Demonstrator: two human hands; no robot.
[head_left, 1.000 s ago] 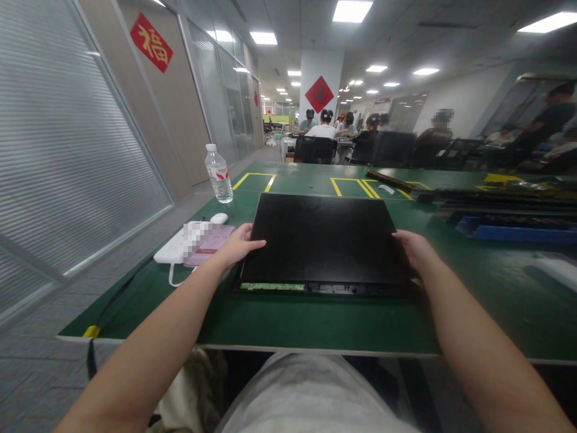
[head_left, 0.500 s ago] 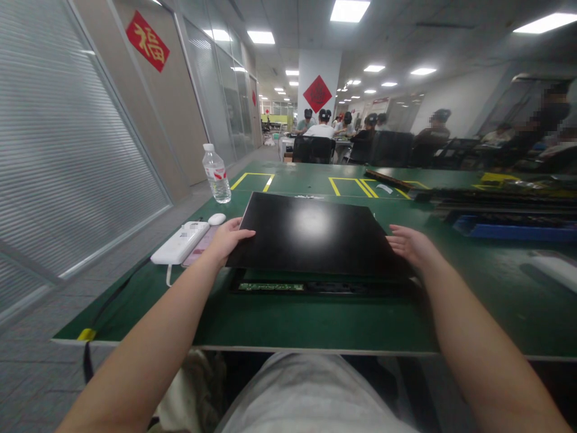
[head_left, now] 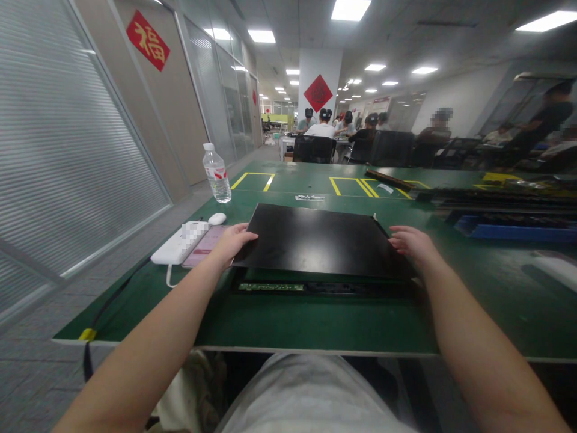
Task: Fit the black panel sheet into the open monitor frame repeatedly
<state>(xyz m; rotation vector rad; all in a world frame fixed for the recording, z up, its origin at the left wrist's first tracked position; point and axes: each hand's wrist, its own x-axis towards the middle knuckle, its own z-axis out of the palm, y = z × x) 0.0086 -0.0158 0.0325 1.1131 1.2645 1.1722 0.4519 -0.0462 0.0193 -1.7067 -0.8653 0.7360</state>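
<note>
Black panel [head_left: 311,240] near front edge of desk [head_left: 315,328]; left hand [head_left: 233,242] grips left side, right hand [head_left: 415,245] alongside, can't tell if gripping.

The black panel [head_left: 311,240] looks smooth, with a soft, blurry shine near its middle. The green table top [head_left: 315,325] looks smooth and a bit shiny, and the bottle [head_left: 217,174] is see-through, shiny plastic. The pale clothes [head_left: 306,397] look like soft, dull cloth, and the grey floor [head_left: 27,373] looks dull and rough.

Black panel [head_left: 311,240] in left grip [head_left: 232,242]
</note>
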